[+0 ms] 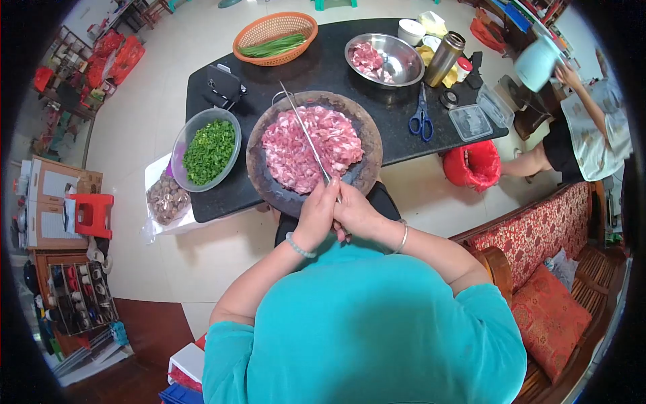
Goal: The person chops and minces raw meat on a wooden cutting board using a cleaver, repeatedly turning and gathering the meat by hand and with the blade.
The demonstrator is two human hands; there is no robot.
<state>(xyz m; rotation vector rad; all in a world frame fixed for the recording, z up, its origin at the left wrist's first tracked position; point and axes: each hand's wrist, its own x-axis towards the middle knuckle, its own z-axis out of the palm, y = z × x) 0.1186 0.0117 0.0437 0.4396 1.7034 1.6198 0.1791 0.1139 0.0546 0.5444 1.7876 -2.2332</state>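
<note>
A knife [306, 129], its blade seen nearly edge-on, slants across a heap of chopped raw meat [279, 151]. The meat lies on a round wooden chopping board [371, 145] at the table's near edge. My left hand [315, 214] and my right hand [362, 214] meet at the near end of the knife, fingers closed around its handle, which they mostly hide. Left of the board stands a clear bowl [235, 149] of chopped green herbs [210, 151]. Whether the blade touches the meat I cannot tell.
Behind the board are a phone on a stand [225, 84], an orange basket [276, 25] of green stalks and a steel bowl [404, 59] with meat pieces. Blue scissors [421, 118] and a flask [445, 60] lie right. Another person [595, 128] holds a light-blue container [538, 64].
</note>
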